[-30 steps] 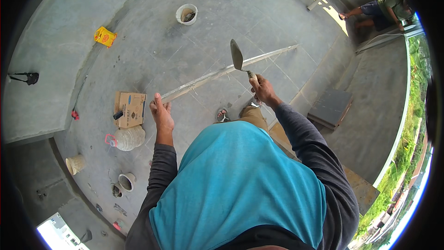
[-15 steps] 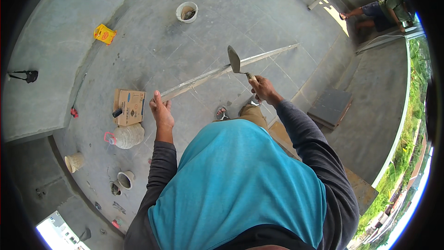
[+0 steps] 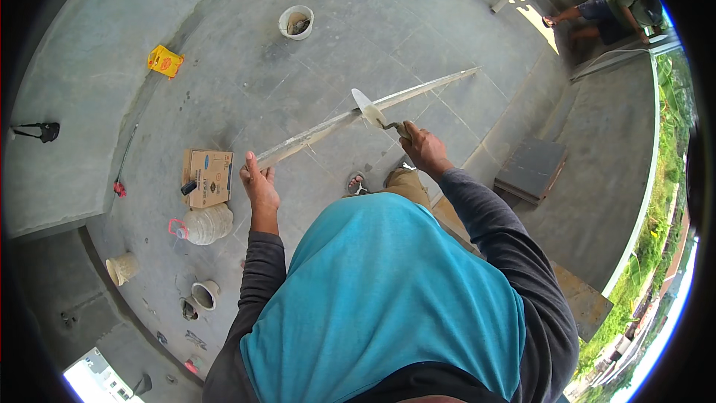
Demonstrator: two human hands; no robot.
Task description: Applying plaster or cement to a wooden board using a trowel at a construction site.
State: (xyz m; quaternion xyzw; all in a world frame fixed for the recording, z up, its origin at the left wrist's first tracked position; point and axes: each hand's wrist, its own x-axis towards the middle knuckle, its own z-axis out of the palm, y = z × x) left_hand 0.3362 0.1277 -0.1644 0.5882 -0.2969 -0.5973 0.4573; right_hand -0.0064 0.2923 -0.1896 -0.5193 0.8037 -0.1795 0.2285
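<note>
Here the left hand (image 3: 259, 183) is wrapped around the near end of a long, thin straight bar (image 3: 358, 116), its grip pressed together on it. The bar is held up over the grey tiled floor (image 3: 246, 67) and runs away toward the far side. The right hand (image 3: 424, 148) has its grip closed tight on the handle of a trowel (image 3: 371, 110), and the trowel's flat blade touches the bar near its middle. Under the left hand, near the floor's left edge, lie a cardboard box (image 3: 208, 177) and a big clear water jug (image 3: 206, 224), just beside each other. A white bucket (image 3: 296, 22) stands well apart, toward the far edge. A yellow packet (image 3: 165, 60) lies at the far left edge
</note>
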